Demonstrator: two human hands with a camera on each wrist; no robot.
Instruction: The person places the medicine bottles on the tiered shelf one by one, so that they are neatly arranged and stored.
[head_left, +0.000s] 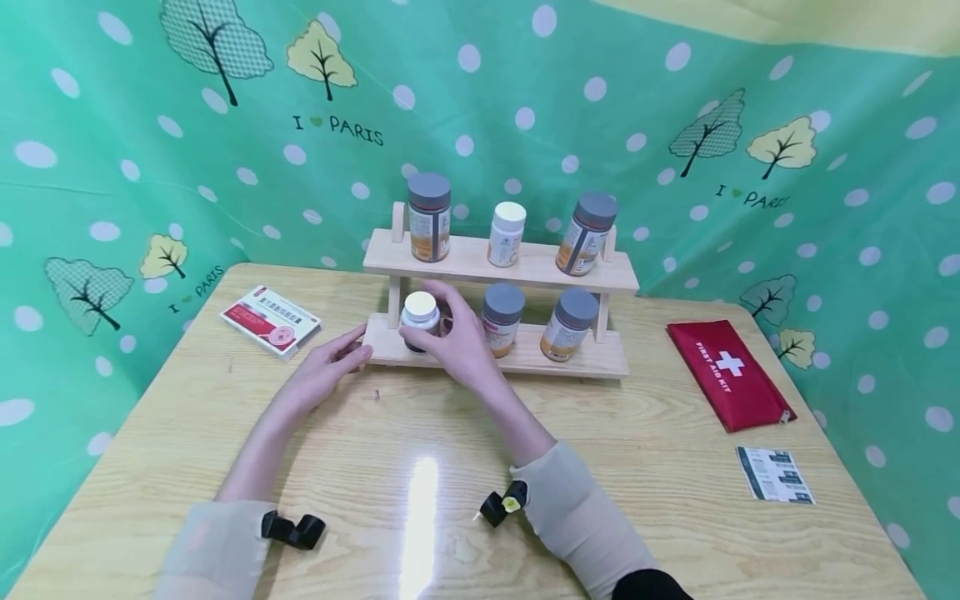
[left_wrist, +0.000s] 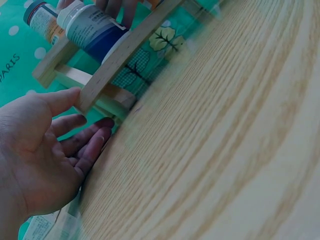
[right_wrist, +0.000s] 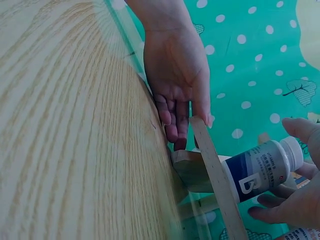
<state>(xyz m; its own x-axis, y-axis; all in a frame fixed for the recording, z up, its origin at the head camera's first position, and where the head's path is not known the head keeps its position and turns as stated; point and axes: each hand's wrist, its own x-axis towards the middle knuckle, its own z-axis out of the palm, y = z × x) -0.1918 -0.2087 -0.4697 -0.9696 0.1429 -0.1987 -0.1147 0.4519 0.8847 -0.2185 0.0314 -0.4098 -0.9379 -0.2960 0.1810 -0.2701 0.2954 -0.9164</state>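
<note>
My right hand point(head_left: 459, 337) is around a small white-capped vitamin bottle point(right_wrist: 257, 167) with a blue and white label, upright on the lower tier of a wooden shelf point(head_left: 581, 367). In the right wrist view, thumb and fingers are spread on either side of the bottle, with gaps showing beside it. At the shelf's left end, my left hand point(head_left: 324, 372) touches the lower board with its extended thumb. Its other fingers are loosely bent below the board's end, close over the table.
Two grey-capped bottles point(head_left: 502, 315) point(head_left: 567, 323) share the lower tier. Above stand a white-capped bottle point(head_left: 507, 233) and two grey-capped ones point(head_left: 430, 217) point(head_left: 587, 233). A medicine box point(head_left: 272, 319) lies left; a red first aid pouch point(head_left: 729, 373) and blister pack point(head_left: 775, 475) lie right.
</note>
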